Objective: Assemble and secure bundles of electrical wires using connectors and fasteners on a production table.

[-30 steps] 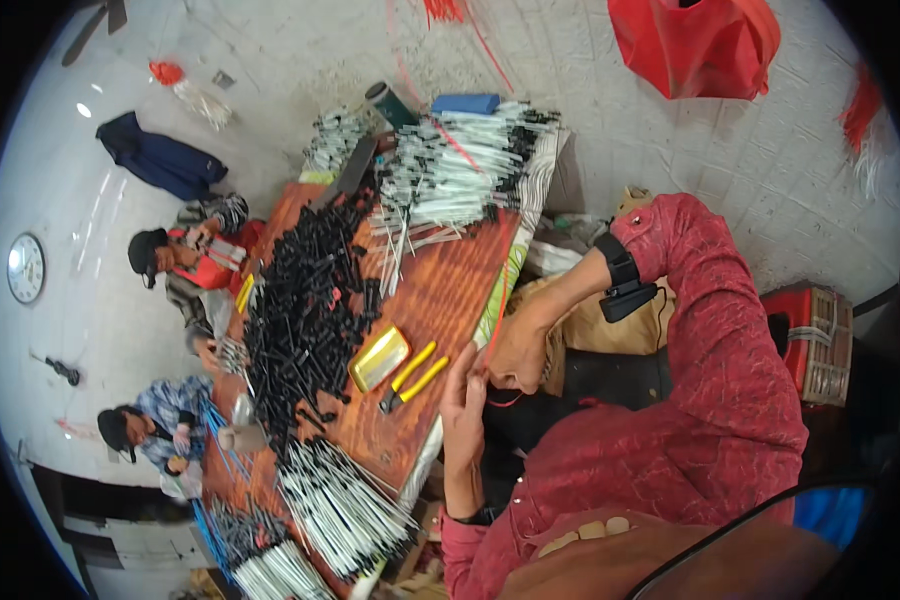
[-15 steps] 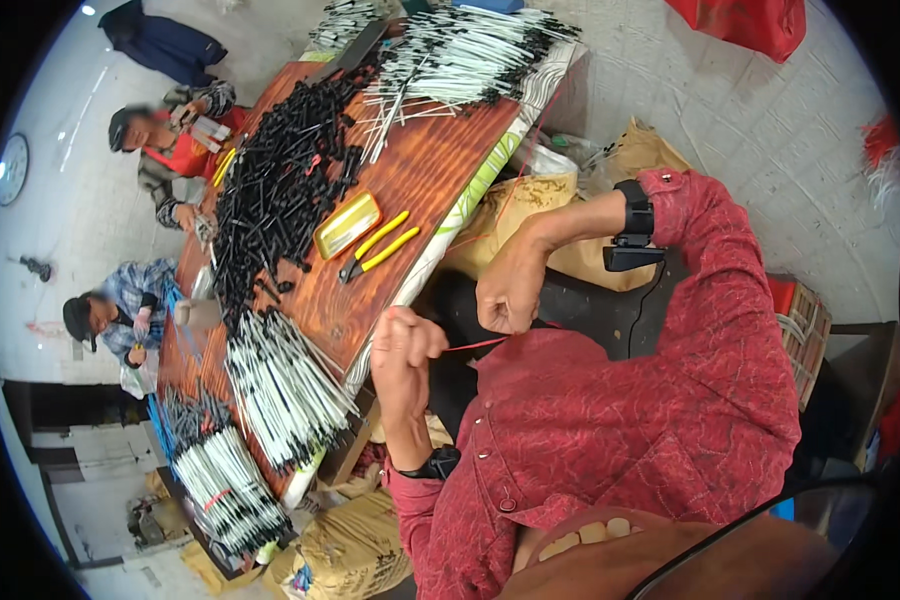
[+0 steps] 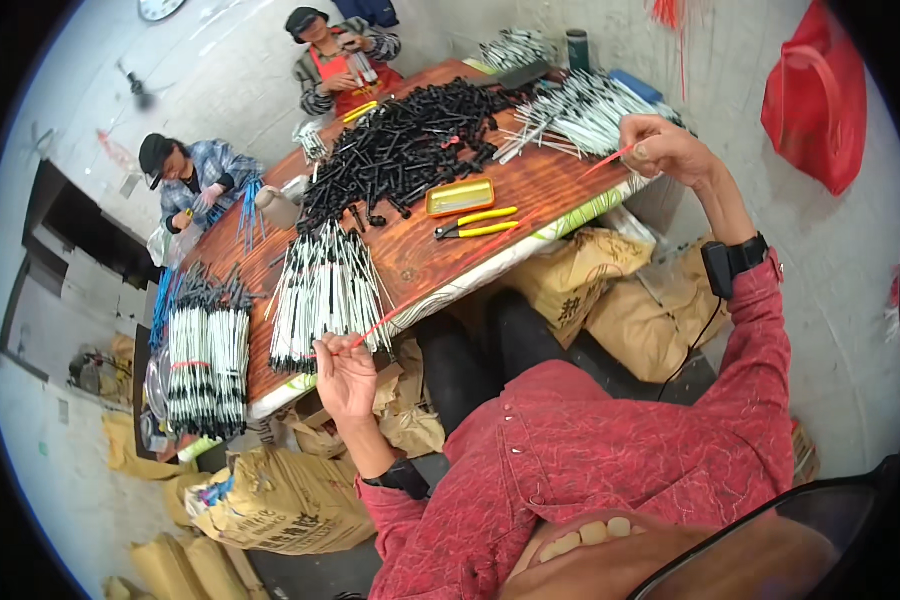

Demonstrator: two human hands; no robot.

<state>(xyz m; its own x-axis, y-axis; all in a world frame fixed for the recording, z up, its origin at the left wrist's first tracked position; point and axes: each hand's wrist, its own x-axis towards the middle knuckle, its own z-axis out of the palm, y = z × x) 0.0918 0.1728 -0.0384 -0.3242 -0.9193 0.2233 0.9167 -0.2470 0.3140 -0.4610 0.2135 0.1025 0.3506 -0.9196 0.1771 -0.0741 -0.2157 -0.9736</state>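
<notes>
Cord (image 3: 375, 327), red and thin, slants between the person's two hands, above the near part of the counter (image 3: 420, 275). The left hand (image 3: 347, 378) pinches one end between thumb and fingertips, palm turned up, just off the near edge and beside the black lower ends of a fan of white rods (image 3: 330, 285). The right hand (image 3: 662, 150), raised higher and well apart from the left, grips the other end with thumb and forefinger, its remaining fingers curled in. The middle stretch is faint against the wood.

Beneath that line, pliers (image 3: 488, 229) with yellow handles lie near a yellow tray (image 3: 460, 211). Behind them spreads a heap of black parts (image 3: 400, 150). More white rods (image 3: 590, 112) are piled at the right, partly behind the right hand, with a blue box (image 3: 635, 86) on them and a dark green cup (image 3: 577, 50) near. At the left stand tied bundles (image 3: 208, 350) of white rods.

Across the counter are two co-workers, one in a red apron (image 3: 358, 97), one in a plaid shirt (image 3: 205, 165). Sacks (image 3: 280, 505) sit on the floor.
</notes>
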